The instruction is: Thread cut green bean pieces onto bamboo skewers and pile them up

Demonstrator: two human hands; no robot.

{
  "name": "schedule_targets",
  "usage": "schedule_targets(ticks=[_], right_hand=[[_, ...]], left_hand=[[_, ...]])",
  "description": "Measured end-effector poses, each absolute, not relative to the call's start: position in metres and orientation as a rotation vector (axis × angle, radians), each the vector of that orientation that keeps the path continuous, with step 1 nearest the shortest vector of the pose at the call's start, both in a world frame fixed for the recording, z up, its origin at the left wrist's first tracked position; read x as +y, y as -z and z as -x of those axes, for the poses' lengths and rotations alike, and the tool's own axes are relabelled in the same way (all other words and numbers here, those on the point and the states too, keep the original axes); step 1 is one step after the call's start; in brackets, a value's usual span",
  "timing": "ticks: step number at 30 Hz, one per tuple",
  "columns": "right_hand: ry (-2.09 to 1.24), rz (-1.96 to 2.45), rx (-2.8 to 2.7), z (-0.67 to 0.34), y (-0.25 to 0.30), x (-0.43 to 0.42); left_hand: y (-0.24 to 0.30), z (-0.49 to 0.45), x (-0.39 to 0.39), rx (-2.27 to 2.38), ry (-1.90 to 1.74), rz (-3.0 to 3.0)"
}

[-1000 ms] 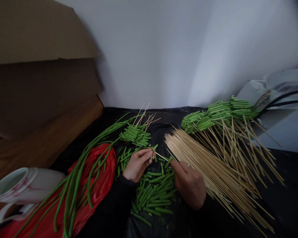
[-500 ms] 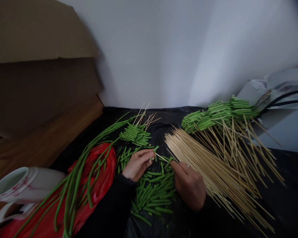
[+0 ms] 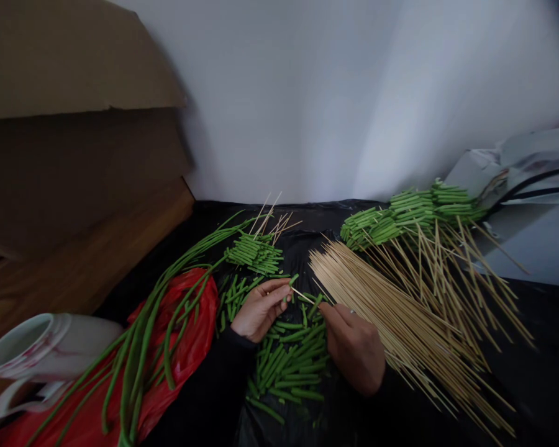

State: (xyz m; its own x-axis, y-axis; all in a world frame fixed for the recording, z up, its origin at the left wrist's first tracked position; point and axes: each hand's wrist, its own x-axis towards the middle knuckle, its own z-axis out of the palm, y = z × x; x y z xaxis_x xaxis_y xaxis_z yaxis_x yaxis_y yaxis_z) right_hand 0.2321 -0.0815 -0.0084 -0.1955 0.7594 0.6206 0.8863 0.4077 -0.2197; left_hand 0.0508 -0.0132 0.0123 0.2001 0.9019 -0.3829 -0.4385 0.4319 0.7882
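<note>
My left hand [image 3: 262,307] pinches a short cut piece of green long bean [image 3: 294,280] between thumb and fingers. A thin bamboo skewer [image 3: 304,294] runs from that piece to my right hand [image 3: 355,346], whose fingers are closed around its other end. Beneath and between the hands lies a loose pile of cut bean pieces [image 3: 291,369] on a black plastic sheet [image 3: 307,245]. Beyond my left hand sits a small stack of skewered beans [image 3: 255,253]. A thick bundle of bare skewers [image 3: 382,298] lies just right of my right hand.
More finished bean skewers [image 3: 412,214] are heaped at the back right, beside a grey box [image 3: 535,236]. Uncut long beans [image 3: 142,335] lie across a red plastic bag [image 3: 198,310] at left. A white pitcher [image 3: 74,347] and a cardboard box [image 3: 79,143] stand farther left.
My left hand has shifted very slightly to the right and my right hand very slightly to the left. Both keep their hold; the surrounding things stay put.
</note>
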Motion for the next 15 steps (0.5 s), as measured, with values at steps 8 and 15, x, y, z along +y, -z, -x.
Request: schedule_targets(ticks=[8, 15], right_hand=[[0.235, 1.405, -2.004, -0.2316, 0.0076, -0.0824], [0.235, 1.407, -1.99, -0.23, 0.0078, -0.0836]], left_hand=[[-0.0099, -0.0487, -0.0116, 0.942, -0.963, -0.542], [-0.0109, -0.0489, -0.0117, 0.937, -0.952, -0.55]])
